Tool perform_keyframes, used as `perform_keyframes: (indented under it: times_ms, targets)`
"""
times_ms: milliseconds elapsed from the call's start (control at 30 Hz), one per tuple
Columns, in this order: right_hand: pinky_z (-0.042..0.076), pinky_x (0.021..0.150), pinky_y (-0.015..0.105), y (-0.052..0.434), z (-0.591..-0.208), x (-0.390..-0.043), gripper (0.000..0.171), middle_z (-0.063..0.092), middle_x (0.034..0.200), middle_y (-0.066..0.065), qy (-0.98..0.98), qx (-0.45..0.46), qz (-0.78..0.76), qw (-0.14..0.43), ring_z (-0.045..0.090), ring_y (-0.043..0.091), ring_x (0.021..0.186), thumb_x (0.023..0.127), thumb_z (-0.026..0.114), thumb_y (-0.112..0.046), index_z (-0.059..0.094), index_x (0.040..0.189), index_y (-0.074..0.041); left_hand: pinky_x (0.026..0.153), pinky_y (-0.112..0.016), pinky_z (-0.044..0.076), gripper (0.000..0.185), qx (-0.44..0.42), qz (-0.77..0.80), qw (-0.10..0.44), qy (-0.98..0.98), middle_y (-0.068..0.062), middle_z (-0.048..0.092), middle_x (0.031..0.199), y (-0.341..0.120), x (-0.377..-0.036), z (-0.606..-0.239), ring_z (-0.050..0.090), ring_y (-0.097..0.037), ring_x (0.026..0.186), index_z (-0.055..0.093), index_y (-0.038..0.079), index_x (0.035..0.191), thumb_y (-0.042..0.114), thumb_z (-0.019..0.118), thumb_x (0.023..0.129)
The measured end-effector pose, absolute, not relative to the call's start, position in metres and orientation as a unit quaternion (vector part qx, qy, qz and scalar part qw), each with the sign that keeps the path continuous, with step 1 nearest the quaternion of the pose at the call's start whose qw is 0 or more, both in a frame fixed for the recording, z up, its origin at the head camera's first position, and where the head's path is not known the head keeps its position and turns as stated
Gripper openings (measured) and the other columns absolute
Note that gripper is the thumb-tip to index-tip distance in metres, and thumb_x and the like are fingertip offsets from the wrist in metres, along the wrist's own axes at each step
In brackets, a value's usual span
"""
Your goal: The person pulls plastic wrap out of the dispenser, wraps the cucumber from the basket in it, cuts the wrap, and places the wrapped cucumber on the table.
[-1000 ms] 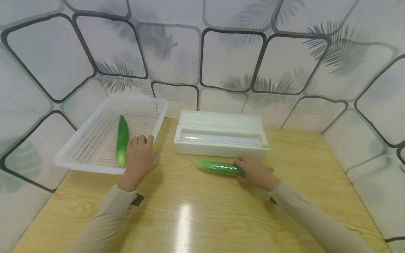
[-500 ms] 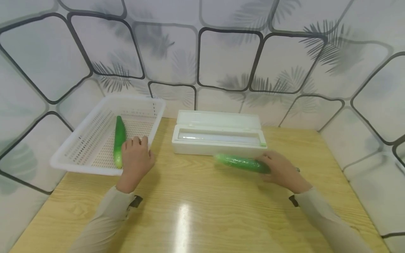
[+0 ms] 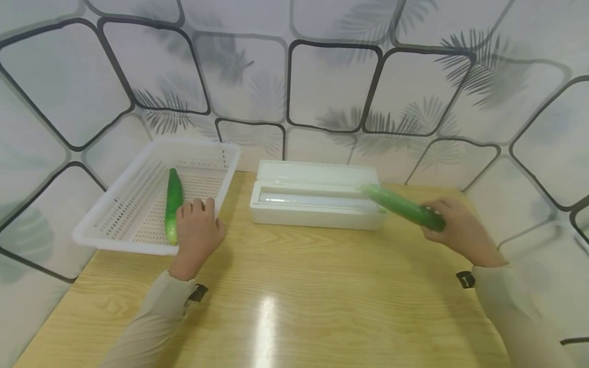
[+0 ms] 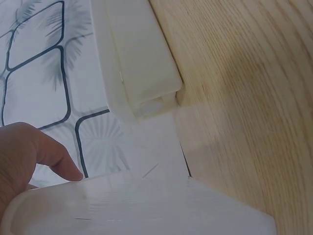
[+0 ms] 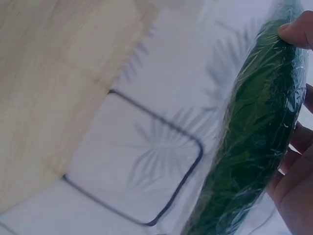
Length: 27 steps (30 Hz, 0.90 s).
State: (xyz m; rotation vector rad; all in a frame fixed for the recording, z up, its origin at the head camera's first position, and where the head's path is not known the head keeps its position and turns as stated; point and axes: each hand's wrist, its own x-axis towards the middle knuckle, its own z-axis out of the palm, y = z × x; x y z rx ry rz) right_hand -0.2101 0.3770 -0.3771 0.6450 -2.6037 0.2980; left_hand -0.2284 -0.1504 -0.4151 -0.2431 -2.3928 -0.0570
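A cucumber [image 3: 401, 206] covered in clear plastic film is in my right hand [image 3: 457, 225], raised above the table near the box's right end. Its paler end points up and left; in the right wrist view the wrinkled film shows on the dark green skin [image 5: 259, 112], the thumb on one side and fingers on the other. My left hand [image 3: 198, 230] grips the near right rim of a white perforated plastic basket [image 3: 124, 249]. In that basket lies another cucumber [image 3: 174, 202], without visible film, close to the left fingers.
A white cling film dispenser [image 3: 313, 217] stands against the patterned wall [image 3: 336, 87], lid raised, a roll [image 3: 317, 200] inside. Its end also shows in the left wrist view. Wooden tabletop [image 3: 322, 291] stretches in front of it.
My right hand has lifted the wrapped cucumber off the table and carried it right and up, tilting it. The left hand stays on the basket rim.
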Motion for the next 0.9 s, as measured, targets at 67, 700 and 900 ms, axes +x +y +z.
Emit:
perform_keyframes:
  times_ms: [67,700,900]
  targets:
    - [0.049,0.070,0.050,0.391,-0.379,-0.214,0.050,0.060,0.097,0.018,-0.953,0.196,0.116,0.198,0.056,0.033,0.085,0.061,0.078,-0.005,0.060,0.107,0.002,0.063,-0.045,0.042,0.015,-0.092,-0.022,0.357,-0.929,-0.017,0.050,0.066,-0.150,-0.228,-0.415,0.048,-0.035,0.059,0.048,-0.001,0.072,0.007,0.059,0.067]
    - [0.049,0.073,0.056,0.470,-0.441,-0.237,0.049,0.061,0.098,0.030,-0.982,0.101,0.159,0.029,0.059,0.039,0.085,0.073,0.075,-0.012,0.055,0.113,0.010,0.066,-0.046,0.043,0.015,-0.091,-0.028,0.353,-0.931,-0.018,0.052,0.068,-0.150,-0.227,-0.415,0.049,-0.036,0.061,0.049,-0.001,0.074,0.007,0.060,0.068]
    - [0.049,0.074,0.055,0.471,-0.450,-0.241,0.051,0.061,0.098,0.029,-0.983,0.089,0.163,-0.014,0.059,0.037,0.085,0.075,0.073,-0.015,0.054,0.114,0.010,0.066,-0.046,0.042,0.015,-0.086,-0.030,0.347,-0.933,-0.018,0.051,0.068,-0.150,-0.227,-0.415,0.049,-0.036,0.062,0.048,-0.001,0.073,0.006,0.060,0.068]
